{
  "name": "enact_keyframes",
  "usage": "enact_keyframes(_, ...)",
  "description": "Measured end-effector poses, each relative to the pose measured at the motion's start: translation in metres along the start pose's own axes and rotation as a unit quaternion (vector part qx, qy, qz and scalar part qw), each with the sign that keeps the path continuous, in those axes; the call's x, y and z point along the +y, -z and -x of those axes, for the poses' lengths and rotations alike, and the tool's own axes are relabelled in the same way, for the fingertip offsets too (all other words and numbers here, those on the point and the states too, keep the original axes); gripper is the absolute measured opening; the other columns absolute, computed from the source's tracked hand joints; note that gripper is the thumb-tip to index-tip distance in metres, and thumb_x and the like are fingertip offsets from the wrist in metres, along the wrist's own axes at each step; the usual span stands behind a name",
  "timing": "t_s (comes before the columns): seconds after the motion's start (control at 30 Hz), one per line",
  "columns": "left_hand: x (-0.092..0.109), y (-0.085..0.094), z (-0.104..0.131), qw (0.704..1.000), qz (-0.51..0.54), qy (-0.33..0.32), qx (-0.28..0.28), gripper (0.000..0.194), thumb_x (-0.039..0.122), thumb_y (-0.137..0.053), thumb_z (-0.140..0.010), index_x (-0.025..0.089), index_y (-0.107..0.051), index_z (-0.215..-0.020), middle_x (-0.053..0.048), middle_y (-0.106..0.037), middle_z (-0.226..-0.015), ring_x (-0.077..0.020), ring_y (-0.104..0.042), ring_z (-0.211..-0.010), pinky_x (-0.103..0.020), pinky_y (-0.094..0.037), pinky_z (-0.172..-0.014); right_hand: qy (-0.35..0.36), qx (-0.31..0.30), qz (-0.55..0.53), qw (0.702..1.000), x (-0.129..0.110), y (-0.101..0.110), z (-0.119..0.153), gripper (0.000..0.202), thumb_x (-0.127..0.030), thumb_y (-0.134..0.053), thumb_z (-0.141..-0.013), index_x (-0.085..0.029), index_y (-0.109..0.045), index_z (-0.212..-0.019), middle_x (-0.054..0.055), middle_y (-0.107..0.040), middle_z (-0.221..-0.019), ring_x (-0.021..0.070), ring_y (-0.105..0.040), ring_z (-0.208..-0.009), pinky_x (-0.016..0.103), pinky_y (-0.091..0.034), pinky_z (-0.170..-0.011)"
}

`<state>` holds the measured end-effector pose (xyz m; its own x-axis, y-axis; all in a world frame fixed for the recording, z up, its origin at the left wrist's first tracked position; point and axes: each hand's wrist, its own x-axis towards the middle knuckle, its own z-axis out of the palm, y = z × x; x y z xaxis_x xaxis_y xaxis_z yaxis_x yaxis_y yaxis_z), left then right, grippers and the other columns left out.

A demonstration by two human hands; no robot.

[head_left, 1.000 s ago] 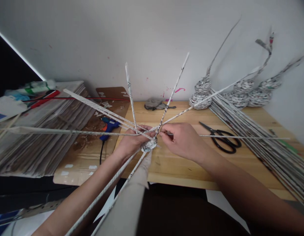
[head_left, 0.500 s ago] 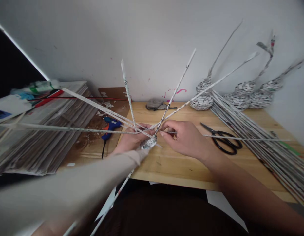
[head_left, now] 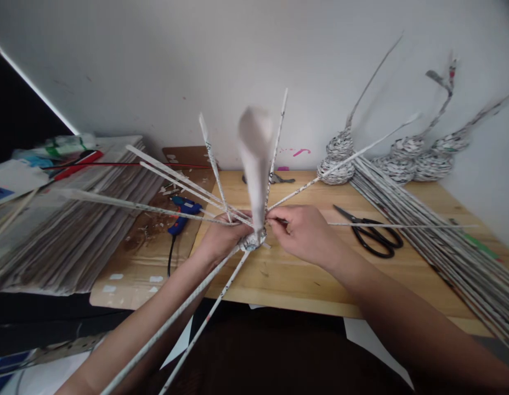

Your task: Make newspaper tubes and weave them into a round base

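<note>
Between my hands sits a small woven newspaper piece (head_left: 253,240), with several long rolled-paper strips fanning out from it. My left hand (head_left: 224,236) is closed around its left side and the strip bases. My right hand (head_left: 299,227) pinches a paper strip (head_left: 382,225) at the right of the piece; the strip runs out to the right past the hand. One strip (head_left: 256,164) points up toward the camera and looks wide and blurred. Two others slope down toward my body, over my left forearm and beside it.
Black scissors (head_left: 372,233) lie right of my right hand, near a bundle of paper rolls (head_left: 427,241). Woven gourd shapes (head_left: 337,159) stand by the wall. At left are a blue glue gun (head_left: 182,214), a newspaper stack (head_left: 81,230) and cardboard (head_left: 135,274).
The blurred strip that lay across my left forearm now stands up toward the camera. The upper strips have tilted left or lower. Both hands keep nearly the same place.
</note>
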<state>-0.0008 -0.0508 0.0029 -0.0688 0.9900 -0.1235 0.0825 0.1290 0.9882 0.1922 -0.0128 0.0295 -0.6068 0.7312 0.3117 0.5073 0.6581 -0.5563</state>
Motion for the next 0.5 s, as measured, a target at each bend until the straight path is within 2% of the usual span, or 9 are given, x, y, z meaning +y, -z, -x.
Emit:
enact_keyframes(0.1, 0.005, -0.0021, 0.0022, 1.0, -0.007, -0.002, -0.02, 0.039, 0.04, -0.082, -0.066, 0.013, -0.078, -0.094, -0.007, -0.076, -0.083, -0.0199, -0.067, -0.072, -0.029, -0.051, -0.067, -0.002, 0.002, 0.019, 1.0, 0.0016, -0.0028, 0.0003, 0.017, -0.016, -0.056, -0.082, -0.02, -0.07, -0.074, 0.001, -0.069, -0.067, 0.0128, -0.055, -0.059, 0.026, -0.033, -0.058)
enact_keyframes(0.27, 0.0019, -0.0016, 0.0017, 1.0, 0.011, -0.014, -0.023, 0.039, 0.036, -0.083, -0.064, 0.014, -0.076, -0.095, -0.008, -0.077, -0.088, -0.0221, -0.068, -0.078, -0.032, -0.053, -0.074, -0.011, 0.002, -0.001, 1.0, 0.0038, -0.0059, -0.001, 0.014, -0.024, -0.06, -0.086, -0.02, -0.073, -0.085, 0.003, -0.073, -0.078, 0.0153, -0.061, -0.068, 0.027, -0.038, -0.063)
enact_keyframes(0.4, -0.001, -0.0018, 0.0007, 0.999, 0.018, -0.018, -0.043, 0.028, 0.034, -0.079, -0.069, 0.015, -0.076, -0.089, -0.008, -0.076, -0.089, -0.0212, -0.068, -0.077, -0.031, -0.052, -0.074, 0.001, -0.021, -0.039, 0.999, 0.0062, -0.0032, -0.0032, 0.02, -0.019, -0.056, -0.089, -0.021, -0.076, -0.088, 0.001, -0.074, -0.078, 0.0127, -0.06, -0.065, 0.026, -0.038, -0.063)
enact_keyframes(0.5, 0.0001, -0.0027, 0.0009, 0.999, 0.01, -0.014, -0.046, 0.026, 0.033, -0.077, -0.071, 0.015, -0.076, -0.089, -0.007, -0.076, -0.09, -0.0205, -0.068, -0.077, -0.03, -0.052, -0.072, -0.013, -0.015, -0.056, 0.998, 0.0072, -0.0022, -0.0036, 0.02, -0.016, -0.057, -0.087, -0.021, -0.076, -0.09, 0.0, -0.073, -0.075, 0.0118, -0.058, -0.061, 0.025, -0.037, -0.06)
